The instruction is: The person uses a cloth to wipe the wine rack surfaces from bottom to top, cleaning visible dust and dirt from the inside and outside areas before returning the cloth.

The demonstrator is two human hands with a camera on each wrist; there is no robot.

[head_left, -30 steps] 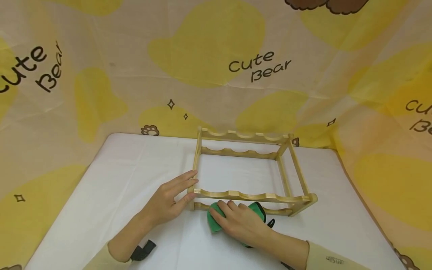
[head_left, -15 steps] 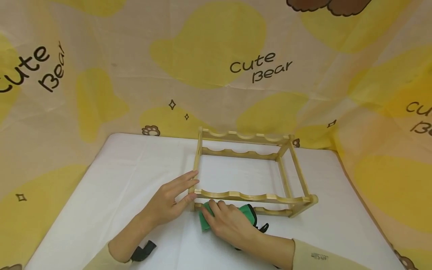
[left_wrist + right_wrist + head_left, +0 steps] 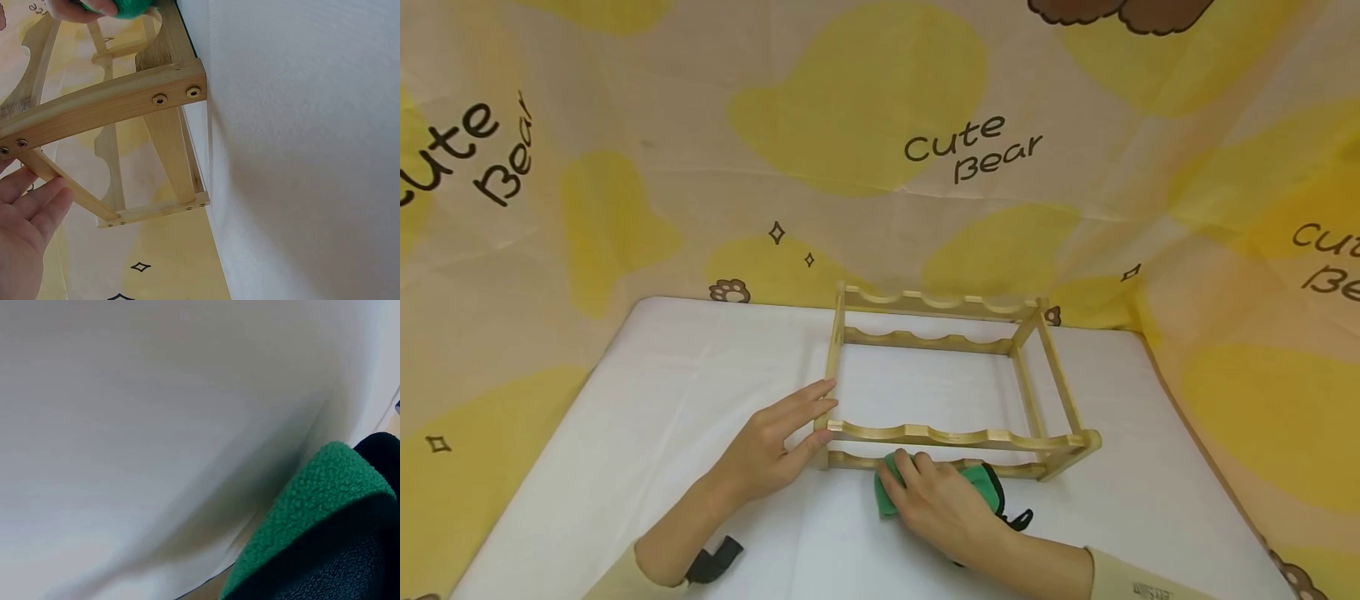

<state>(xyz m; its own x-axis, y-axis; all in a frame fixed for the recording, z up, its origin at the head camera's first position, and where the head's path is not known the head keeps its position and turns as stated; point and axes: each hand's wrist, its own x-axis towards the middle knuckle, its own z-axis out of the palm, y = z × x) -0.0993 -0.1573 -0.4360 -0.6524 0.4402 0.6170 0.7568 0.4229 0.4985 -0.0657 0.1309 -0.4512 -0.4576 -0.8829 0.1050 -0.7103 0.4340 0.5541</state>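
A pale wooden wine rack (image 3: pixel 917 435) with scalloped rails stands on the white table. At its front left corner, my left hand (image 3: pixel 771 437) grips the frame, thumb by the front rail and fingers along the upper side bar (image 3: pixel 75 187). My right hand (image 3: pixel 940 500) holds a folded green cloth (image 3: pixel 983 483) with black edging against the lower front rail (image 3: pixel 850 460). In the right wrist view the fuzzy green cloth (image 3: pixel 319 487) and its dark side fill the lower right; the right fingers are hidden there.
White cloth covers the table (image 3: pixel 700 358). A yellow patterned curtain (image 3: pixel 850 125) rises behind it and along both sides. A black strap (image 3: pixel 715 560) lies beside the left wrist. Metal bolts (image 3: pixel 160 100) show on the rack's end bar.
My right hand slid the cloth left along the lower front rail, then back to the right. The left hand and the rack have stayed in place.
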